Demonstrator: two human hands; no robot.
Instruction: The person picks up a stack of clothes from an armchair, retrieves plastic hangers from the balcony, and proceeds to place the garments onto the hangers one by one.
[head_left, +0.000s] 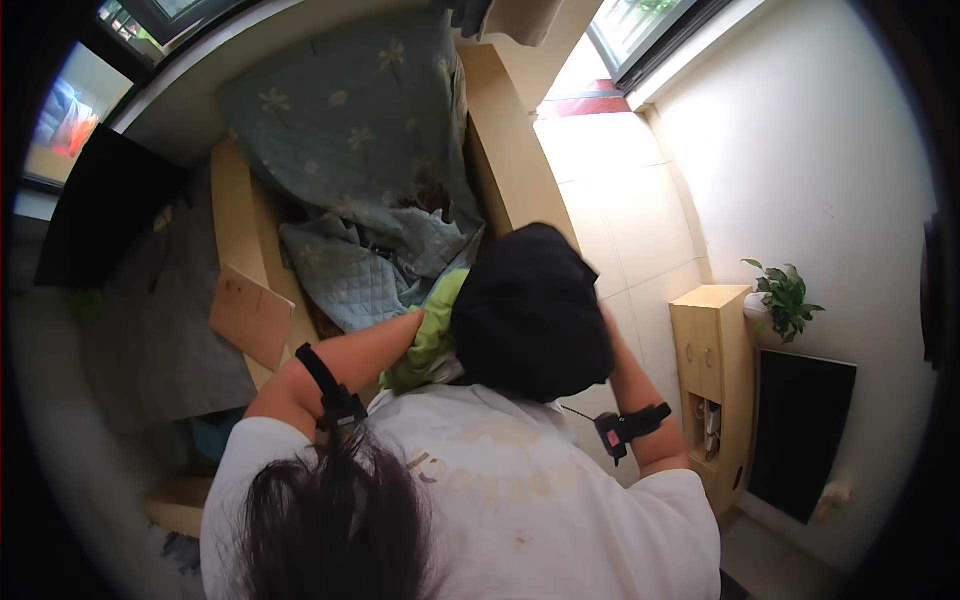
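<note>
Reaching forward, with left forearm (370, 352) meeting green cloth (432, 338) and right forearm (632, 380) alongside a black bundle (530, 312), just in front of the white shirt (560, 510); cannot tell left grip or right grip as spread or pinching, with fingers hidden behind cloth and bundle; facing a flowered blue-green sheet (345, 125) between pale wooden boards (512, 150), with a pinkish book (252, 318) to the left and a potted plant (788, 305) beside a cabinet (700, 335) to the right
</note>
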